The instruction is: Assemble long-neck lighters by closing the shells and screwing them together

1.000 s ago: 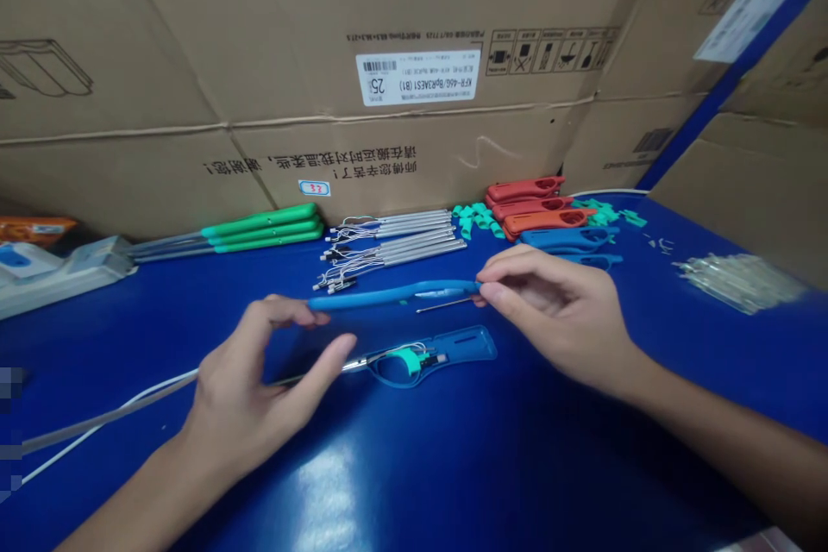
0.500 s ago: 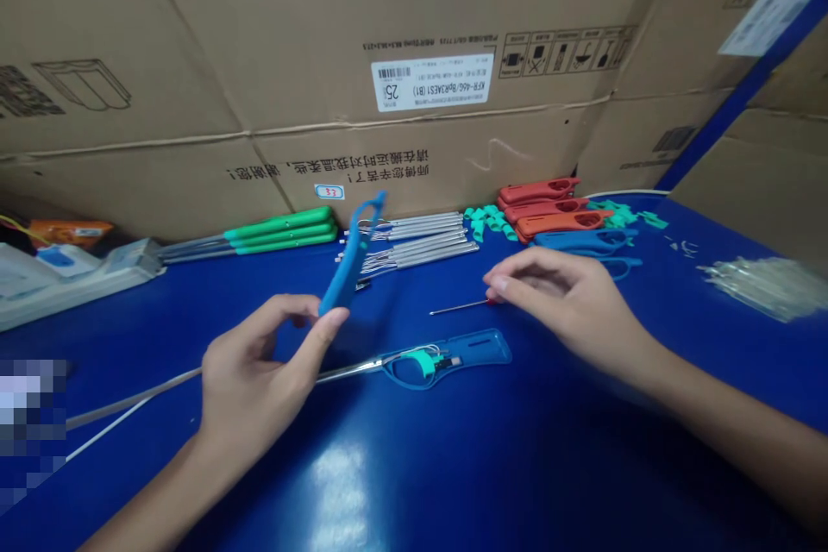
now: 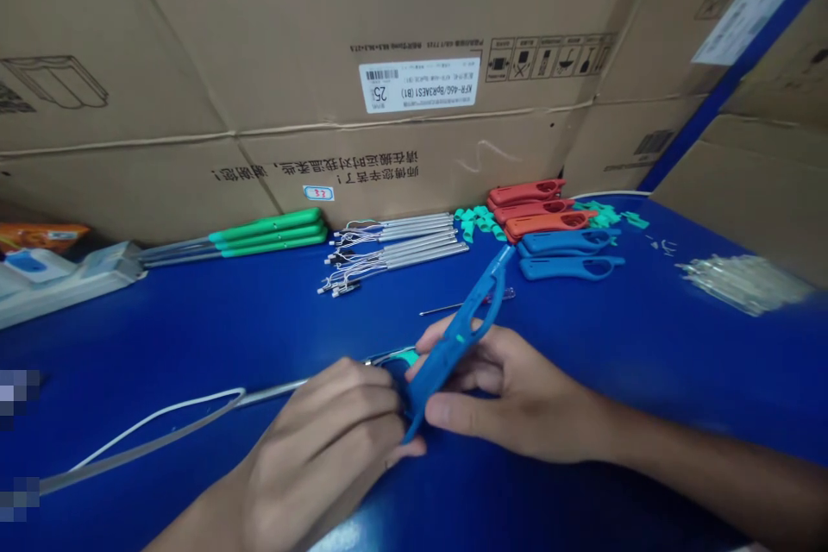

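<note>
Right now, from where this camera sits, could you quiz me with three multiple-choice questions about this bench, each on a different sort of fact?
1. How many green-handled rods lie together by the box?
A. Two
B. Three
C. Five

2. Where is the thin pin?
A. On the table
B. On top of the box
C. Under the red handles

3. How is the blue piece placed?
A. Lying flat, untouched
B. Hanging from a hook
C. Held slanted in the right hand, its lower end by the left hand

Answers:
1. B: three green handles lie side by side.
2. A: the pin lies on the blue surface beyond the hands.
3. C: the right hand's fingers grip it at a slant above the table.
</note>
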A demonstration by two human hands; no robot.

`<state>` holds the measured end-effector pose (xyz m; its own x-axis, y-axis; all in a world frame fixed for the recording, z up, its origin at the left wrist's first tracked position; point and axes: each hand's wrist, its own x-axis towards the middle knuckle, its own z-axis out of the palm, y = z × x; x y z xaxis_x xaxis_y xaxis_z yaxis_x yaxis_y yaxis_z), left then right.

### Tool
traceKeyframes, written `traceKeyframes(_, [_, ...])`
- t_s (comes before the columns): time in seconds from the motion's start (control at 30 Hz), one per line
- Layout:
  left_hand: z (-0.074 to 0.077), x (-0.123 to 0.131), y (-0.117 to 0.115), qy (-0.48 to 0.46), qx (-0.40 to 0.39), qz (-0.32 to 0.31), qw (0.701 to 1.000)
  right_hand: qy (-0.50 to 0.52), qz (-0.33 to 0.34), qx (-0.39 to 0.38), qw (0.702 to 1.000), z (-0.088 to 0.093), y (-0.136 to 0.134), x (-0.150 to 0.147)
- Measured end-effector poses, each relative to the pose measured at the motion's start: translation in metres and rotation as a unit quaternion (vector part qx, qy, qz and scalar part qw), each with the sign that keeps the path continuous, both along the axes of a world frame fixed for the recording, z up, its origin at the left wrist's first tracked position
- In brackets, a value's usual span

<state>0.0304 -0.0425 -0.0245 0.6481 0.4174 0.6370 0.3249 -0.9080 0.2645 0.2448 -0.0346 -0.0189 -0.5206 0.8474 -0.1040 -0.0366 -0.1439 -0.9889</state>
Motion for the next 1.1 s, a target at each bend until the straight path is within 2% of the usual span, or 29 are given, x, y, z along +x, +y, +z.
traceKeyframes(0.17, [0.002,0.001,-0.004,0.055,-0.004,0.004,0.998,-0.023,-0.005,0.028,0.999,0.005,0.000,0.001])
traceKeyframes(0.23, [0.003,-0.002,-0.002,0.067,-0.002,0.028,0.997,-0.050,-0.046,0.067,0.995,0.007,0.005,0.006])
traceKeyframes(0.3, [0.003,-0.007,0.002,0.061,0.007,0.069,0.996,-0.110,-0.104,0.140,0.979,0.008,0.014,0.015])
traceKeyframes(0.33, [0.003,-0.011,0.006,0.052,0.015,0.093,0.994,-0.155,-0.129,0.190,0.961,0.008,0.019,0.021])
traceKeyframes(0.4, [0.002,-0.018,0.013,0.038,0.027,0.131,0.990,-0.263,-0.147,0.307,0.903,0.009,0.028,0.032])
traceKeyframes(0.47, [0.000,-0.027,0.021,0.032,0.024,0.163,0.986,-0.341,-0.129,0.394,0.844,0.011,0.034,0.042])
traceKeyframes(0.53, [0.000,-0.033,0.027,0.027,0.020,0.181,0.983,-0.377,-0.082,0.437,0.813,0.013,0.037,0.048])
traceKeyframes(0.63, [0.002,-0.039,0.031,0.035,0.023,0.181,0.983,-0.404,0.006,0.432,0.807,0.017,0.037,0.050])
traceKeyframes(0.73, [0.004,-0.040,0.031,0.058,0.020,0.141,0.988,-0.411,0.059,0.412,0.811,0.018,0.034,0.046])
traceKeyframes(0.87, [0.004,-0.038,0.031,0.094,-0.006,0.093,0.991,-0.403,0.087,0.408,0.814,0.017,0.032,0.044])
traceKeyframes(1.1, [0.004,-0.037,0.035,0.136,-0.025,0.081,0.987,-0.400,0.088,0.414,0.813,0.016,0.030,0.044])
